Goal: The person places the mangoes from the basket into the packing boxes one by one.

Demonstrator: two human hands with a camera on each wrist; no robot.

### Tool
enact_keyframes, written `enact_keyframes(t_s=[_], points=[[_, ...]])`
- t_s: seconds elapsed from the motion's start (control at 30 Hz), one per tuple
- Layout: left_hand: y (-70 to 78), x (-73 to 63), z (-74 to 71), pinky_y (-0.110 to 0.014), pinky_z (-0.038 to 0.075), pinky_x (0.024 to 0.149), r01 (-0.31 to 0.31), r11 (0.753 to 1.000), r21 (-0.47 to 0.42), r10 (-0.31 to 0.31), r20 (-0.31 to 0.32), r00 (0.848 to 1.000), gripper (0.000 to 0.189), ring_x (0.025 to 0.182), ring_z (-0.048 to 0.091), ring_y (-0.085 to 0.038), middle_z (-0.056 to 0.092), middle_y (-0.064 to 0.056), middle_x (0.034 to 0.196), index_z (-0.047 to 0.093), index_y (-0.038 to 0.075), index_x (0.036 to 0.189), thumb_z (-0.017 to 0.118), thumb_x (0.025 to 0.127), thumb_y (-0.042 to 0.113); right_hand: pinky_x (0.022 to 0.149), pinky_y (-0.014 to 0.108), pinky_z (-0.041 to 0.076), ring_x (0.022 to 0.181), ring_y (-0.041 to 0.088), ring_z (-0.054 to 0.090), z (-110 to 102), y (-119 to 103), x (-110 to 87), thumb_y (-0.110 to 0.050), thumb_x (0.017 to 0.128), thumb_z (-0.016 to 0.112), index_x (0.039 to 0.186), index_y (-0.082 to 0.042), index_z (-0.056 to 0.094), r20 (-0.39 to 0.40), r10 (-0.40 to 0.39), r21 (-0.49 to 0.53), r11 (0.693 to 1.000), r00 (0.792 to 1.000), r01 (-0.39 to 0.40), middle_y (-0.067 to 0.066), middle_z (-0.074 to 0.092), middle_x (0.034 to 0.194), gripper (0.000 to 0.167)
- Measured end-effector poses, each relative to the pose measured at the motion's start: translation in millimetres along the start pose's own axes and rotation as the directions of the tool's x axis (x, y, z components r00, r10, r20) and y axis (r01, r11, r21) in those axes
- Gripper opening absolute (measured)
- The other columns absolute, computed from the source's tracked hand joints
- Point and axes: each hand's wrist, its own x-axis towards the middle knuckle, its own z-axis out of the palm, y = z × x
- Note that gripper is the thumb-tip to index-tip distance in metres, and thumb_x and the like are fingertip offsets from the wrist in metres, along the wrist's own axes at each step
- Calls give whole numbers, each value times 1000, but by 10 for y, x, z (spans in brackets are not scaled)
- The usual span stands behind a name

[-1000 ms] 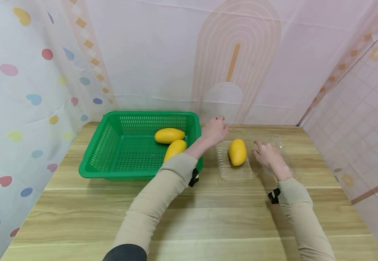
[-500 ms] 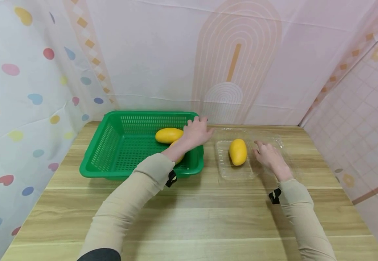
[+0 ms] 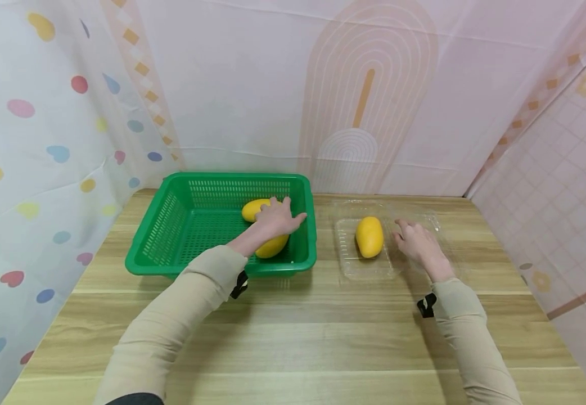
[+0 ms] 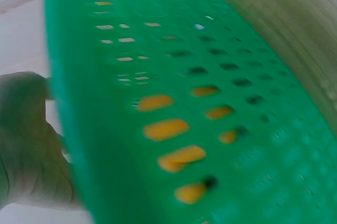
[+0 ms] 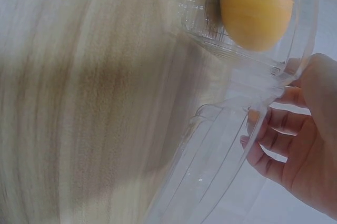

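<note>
My left hand (image 3: 274, 218) is over the right end of the green plastic basket (image 3: 136, 256), fingers spread, above two yellow mangoes. The far mango (image 3: 253, 210) and the near mango (image 3: 273, 246) are partly covered by it. In the left wrist view, the basket wall (image 4: 105, 145) blocks most of the hand, and yellow shows through the slots. My right hand (image 3: 418, 243) rests at the joint between a clear plastic box (image 3: 346, 264) and its opened lid (image 5: 210, 155), fingers loosely bent, fingertips at the edge. A third mango (image 3: 369, 237) lies inside the box.
Both containers stand side by side towards the back of a wood-grain table (image 3: 323, 343). A patterned curtain (image 3: 232, 84) hangs right behind them and along both sides. Black straps circle both wrists.
My left hand has moved left, from beside the plastic box to above the mangoes in the basket. The right hand has stayed at the box.
</note>
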Motion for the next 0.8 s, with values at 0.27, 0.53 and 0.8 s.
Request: enact_keyframes(t_s=[0.27, 0.53, 0.8], points=[[-150, -9, 65, -55, 43, 97, 49, 998, 44, -52, 77, 996, 67, 124, 39, -48, 26, -31, 145, 21, 9, 149, 44, 97, 44, 79, 54, 50, 76, 30, 60, 6, 12, -2, -19, 98, 47, 134, 6, 44, 6, -3, 1, 1000, 1000, 3, 33, 58, 120, 45], [-225, 43, 216, -53, 36, 106, 38, 997, 73, -48, 139, 989, 77, 129, 36, -50, 19, -36, 148, 10, 6, 152, 48, 96, 41, 81, 55, 49, 77, 31, 60, 0, 13, 12, -20, 98, 47, 135, 6, 44, 9, 4, -1, 1000, 1000, -4, 32, 61, 115, 45], [-267, 95, 366, -52, 45, 96, 11, 1000, 17, -13, 86, 996, 77, 120, 43, -50, 28, -36, 140, 12, 10, 152, 55, 93, 33, 79, 54, 49, 71, 28, 57, 6, 21, 23, -19, 97, 46, 136, 5, 44, 10, 3, -2, 1000, 1000, -3, 30, 63, 110, 46]])
